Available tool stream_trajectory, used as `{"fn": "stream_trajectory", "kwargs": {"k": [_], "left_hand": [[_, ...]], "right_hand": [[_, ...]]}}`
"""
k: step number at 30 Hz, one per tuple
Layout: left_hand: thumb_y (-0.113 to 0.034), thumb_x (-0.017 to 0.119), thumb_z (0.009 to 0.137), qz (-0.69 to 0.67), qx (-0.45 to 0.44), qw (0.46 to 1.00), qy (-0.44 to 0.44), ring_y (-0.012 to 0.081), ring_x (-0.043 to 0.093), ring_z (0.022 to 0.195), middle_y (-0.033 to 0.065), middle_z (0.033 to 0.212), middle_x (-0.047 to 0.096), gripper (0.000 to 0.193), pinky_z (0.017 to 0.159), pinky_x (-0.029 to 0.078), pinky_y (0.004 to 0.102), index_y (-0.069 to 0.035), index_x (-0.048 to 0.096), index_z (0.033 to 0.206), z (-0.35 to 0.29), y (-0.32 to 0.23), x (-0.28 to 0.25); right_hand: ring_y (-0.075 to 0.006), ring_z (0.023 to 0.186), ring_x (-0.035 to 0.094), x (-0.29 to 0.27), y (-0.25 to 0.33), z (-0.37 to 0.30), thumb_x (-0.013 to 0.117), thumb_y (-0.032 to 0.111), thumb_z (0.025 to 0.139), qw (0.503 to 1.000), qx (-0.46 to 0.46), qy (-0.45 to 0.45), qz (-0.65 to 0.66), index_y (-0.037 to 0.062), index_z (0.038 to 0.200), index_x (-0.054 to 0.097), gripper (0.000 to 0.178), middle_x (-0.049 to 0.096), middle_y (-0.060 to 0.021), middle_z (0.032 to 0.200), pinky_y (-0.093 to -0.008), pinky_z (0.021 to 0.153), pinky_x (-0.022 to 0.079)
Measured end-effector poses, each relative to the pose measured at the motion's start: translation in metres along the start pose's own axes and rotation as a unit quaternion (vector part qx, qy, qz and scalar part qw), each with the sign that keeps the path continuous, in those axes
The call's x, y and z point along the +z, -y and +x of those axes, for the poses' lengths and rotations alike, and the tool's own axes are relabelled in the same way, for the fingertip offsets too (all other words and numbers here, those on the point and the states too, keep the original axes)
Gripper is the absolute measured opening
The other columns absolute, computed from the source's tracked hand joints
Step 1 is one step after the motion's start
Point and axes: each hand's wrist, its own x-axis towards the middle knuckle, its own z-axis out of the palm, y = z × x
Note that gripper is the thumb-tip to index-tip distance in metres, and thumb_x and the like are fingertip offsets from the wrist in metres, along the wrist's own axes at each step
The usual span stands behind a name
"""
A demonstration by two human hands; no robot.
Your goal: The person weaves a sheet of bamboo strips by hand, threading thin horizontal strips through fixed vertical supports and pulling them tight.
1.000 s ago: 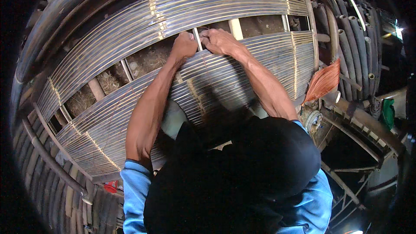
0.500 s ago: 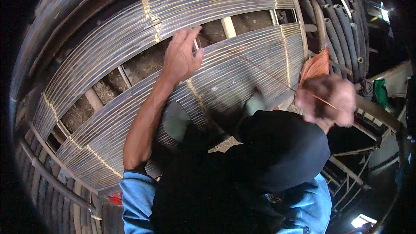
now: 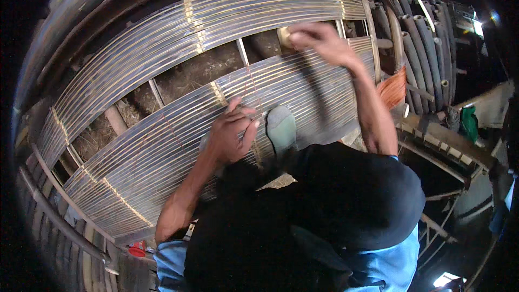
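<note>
A wide panel of thin, closely spaced slats lies in front of me, tied by pale cross bindings. My left hand is over its middle, fingers bent but apart, with nothing clearly seen in them. Just beyond those fingertips, a thin reddish-brown cord runs down over the slats from the panel's far edge. My right hand reaches across the gap beyond that edge, near a pale crosspiece. Motion blurs its fingers, hiding whether they hold anything. A foot rests on the slats right of my left hand.
Beyond the gap lies a second slatted strip. A bundle of orange-red fibre sits at the right end, beside stacked dark poles. A curved end rail borders the left side. Green cloth hangs far right.
My right hand has swung from the right side up and left to the panel's far edge. My left hand has drawn back toward me from that edge. One foot has shifted.
</note>
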Motion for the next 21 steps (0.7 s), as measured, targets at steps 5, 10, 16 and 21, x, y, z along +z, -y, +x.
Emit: {"fn": "stream_trajectory", "kwargs": {"k": [5,10,16,21], "left_hand": [[-0.004,0.066,0.091,-0.071,-0.072,0.994,-0.031,0.0348,0.072,0.102,0.0192,0.101,0.074,0.015,0.115,0.041,0.0498,0.001,0.07,0.078,-0.006,-0.027,-0.008],[0.0,0.066,0.09,-0.062,-0.075,0.994,-0.054,0.0323,0.067,0.082,0.0174,0.082,0.067,0.02,0.11,0.045,0.0489,0.003,0.062,0.071,0.004,-0.029,0.002],[0.006,0.065,0.089,-0.071,-0.09,0.987,-0.111,0.0274,0.047,0.056,0.0125,0.06,0.045,0.031,0.078,0.05,0.0417,0.001,0.049,0.063,-0.002,-0.049,0.003],[0.007,0.061,0.091,-0.072,-0.108,0.986,-0.108,0.0265,0.04,0.054,0.0114,0.059,0.039,0.034,0.064,0.041,0.039,-0.001,0.045,0.062,0.002,-0.066,0.0]], "right_hand": [[-0.0373,0.123,0.061,0.092,-0.017,0.073,0.056,0.052,0.098,0.991,0.048,0.121,0.023,-0.0013,0.133,0.062,0.065,0.064,-0.0262,0.132,-0.043,0.105,0.047],[-0.0205,0.077,0.059,0.107,-0.026,0.094,0.057,0.049,0.1,0.982,0.058,0.18,-0.007,0.0073,0.11,0.076,0.046,0.071,-0.0099,0.087,-0.0382,0.075,0.047],[-0.0225,0.07,0.059,0.094,-0.054,0.061,0.059,0.05,0.099,0.98,-0.018,0.197,-0.028,0.0051,0.098,0.077,0.048,0.069,-0.0134,0.077,-0.0393,0.072,0.048],[-0.0436,0.069,0.063,0.102,-0.038,0.037,0.061,0.052,0.095,0.995,-0.012,0.051,-0.081,0.0051,0.081,0.075,0.051,0.065,-0.0221,0.069,-0.0508,0.069,0.049]]}}
